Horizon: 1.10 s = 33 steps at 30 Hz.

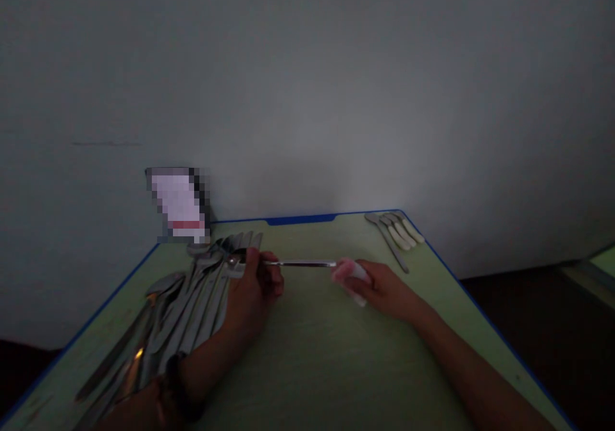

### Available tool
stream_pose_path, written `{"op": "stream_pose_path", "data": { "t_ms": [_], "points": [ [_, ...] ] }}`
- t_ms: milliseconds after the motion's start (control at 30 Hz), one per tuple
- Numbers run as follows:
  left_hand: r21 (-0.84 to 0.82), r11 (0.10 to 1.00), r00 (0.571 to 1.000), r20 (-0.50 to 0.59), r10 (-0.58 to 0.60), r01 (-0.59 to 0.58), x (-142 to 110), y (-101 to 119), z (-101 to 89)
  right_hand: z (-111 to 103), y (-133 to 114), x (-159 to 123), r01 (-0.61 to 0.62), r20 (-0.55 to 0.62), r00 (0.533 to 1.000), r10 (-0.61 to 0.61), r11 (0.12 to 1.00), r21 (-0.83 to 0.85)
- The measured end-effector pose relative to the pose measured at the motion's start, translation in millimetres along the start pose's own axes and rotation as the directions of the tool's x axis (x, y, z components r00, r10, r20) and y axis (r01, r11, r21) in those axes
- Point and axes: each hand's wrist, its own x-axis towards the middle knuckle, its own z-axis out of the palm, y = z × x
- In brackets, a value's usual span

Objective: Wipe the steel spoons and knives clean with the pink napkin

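Observation:
A metal spoon (307, 264) is held level between my two hands, above the table. My left hand (254, 287) pinches it near the bowl end, thumb on top. At the other end, my right hand (372, 280) is closed on a pink and white cloth (346, 271), which wraps the tip of the handle. Beside and beneath my left hand lies a spread of metal cutlery (192, 316), spoons and long flat handles among it. Its nearer part is partly covered by my left forearm.
At the table's far right corner lie several smaller pieces with cream handles (398, 234) and an all-metal one (391, 242). A blurred-out phone-like device (177, 200) leans at the far left. The pale table (327, 373) has a blue edge and meets a grey wall (307, 98).

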Motion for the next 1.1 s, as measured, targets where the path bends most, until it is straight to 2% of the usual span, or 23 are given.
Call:
{"op": "stream_pose_path", "data": {
  "t_ms": [33,100,200,267,400,500,567,600,667,733,800,867,933,1100],
  "points": [
    [-0.015,0.999,0.999,-0.001,-0.037,0.037,0,1,0.2,4,-3,-1,0.064,0.018,0.998,-0.064,0.998,-0.002],
    [-0.021,0.995,0.994,0.039,-0.1,0.101,-1,2,0.7,14,-10,-1,0.131,-0.054,0.99,-0.131,0.991,-0.005],
    [0.016,0.991,0.978,0.157,-0.134,0.133,-3,-2,1.7,26,-18,1,0.093,-0.185,0.98,-0.079,0.993,0.068],
    [0.079,0.99,0.965,0.228,-0.13,0.115,-4,-7,2.0,31,-23,4,0.054,-0.171,0.985,-0.035,0.992,0.11],
    [0.28,0.959,0.953,0.297,-0.056,-0.031,-3,-14,-0.7,32,-28,8,0.093,-0.138,0.986,-0.09,0.996,0.012],
    [0.499,0.836,0.909,0.416,0.001,-0.23,-2,-18,-5.5,23,-23,9,0.104,-0.215,0.97,-0.109,0.994,-0.032],
    [0.601,0.703,0.839,0.544,-0.009,-0.382,-5,-20,-8.0,12,-15,9,0.064,-0.334,0.94,-0.071,0.997,-0.032],
    [0.614,0.632,0.789,0.614,-0.006,-0.473,-8,-20,-8.4,6,-10,9,0.034,-0.39,0.919,-0.05,0.998,-0.048],
    [0.571,0.489,0.65,0.76,-0.011,-0.659,-14,-19,-7.4,-8,-1,8,-0.029,-0.493,0.87,-0.02,0.995,-0.091],
    [0.487,0.38,0.501,0.863,-0.07,-0.787,-20,-17,-4.4,-21,10,7,-0.046,-0.514,0.856,-0.059,0.981,-0.189],
    [0.44,0.311,0.426,0.897,-0.116,-0.842,-24,-15,-1.2,-31,21,5,-0.112,-0.517,0.852,-0.081,0.937,-0.331],
    [0.435,0.274,0.411,0.9,-0.145,-0.857,-25,-14,0.6,-37,35,4,-0.27,-0.55,0.835,-0.029,0.849,-0.455],
    [0.45,0.248,0.424,0.893,-0.151,-0.858,-24,-15,0.6,-40,48,4,-0.404,-0.589,0.808,0.024,0.749,-0.524],
    [0.513,0.178,0.498,0.858,-0.124,-0.84,-26,-20,-2.2,-40,71,7,-0.514,-0.612,0.79,0.037,0.583,-0.629]
  ]
}}
